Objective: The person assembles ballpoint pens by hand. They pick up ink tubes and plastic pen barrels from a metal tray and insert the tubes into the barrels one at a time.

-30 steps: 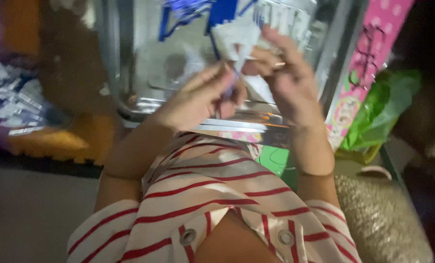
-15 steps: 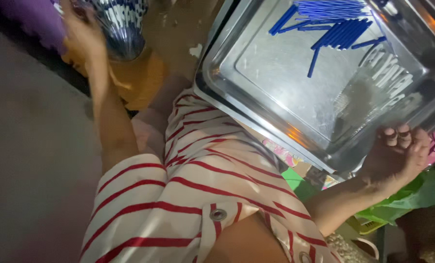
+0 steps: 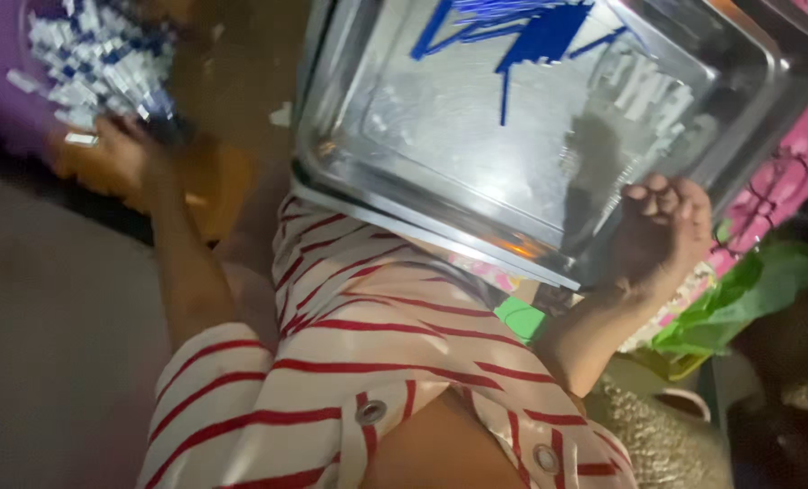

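A large steel tray (image 3: 458, 145) rests tilted on my lap, over my red-and-white striped garment. Thin blue sticks (image 3: 535, 32) lie in a heap at its far side, with some small pale pieces (image 3: 644, 86) to their right. My right hand (image 3: 662, 231) sits at the tray's near right rim with its fingers curled in. My left hand (image 3: 128, 149) is stretched out far to the left, at the edge of a pile of small white-and-blue packets (image 3: 96, 54). Blur hides whether it holds any.
A pink patterned sheet (image 3: 788, 167) lies under the tray's right side, and a green plastic bag (image 3: 748, 299) below it. An orange object (image 3: 218, 186) sits by my left forearm. A woven straw surface (image 3: 662, 439) shows at the lower right. Dark floor fills the left.
My hands came apart from in front of me. The left arm reached out to the packet pile and now sits lower beside it. The right hand settled on the tray rim.
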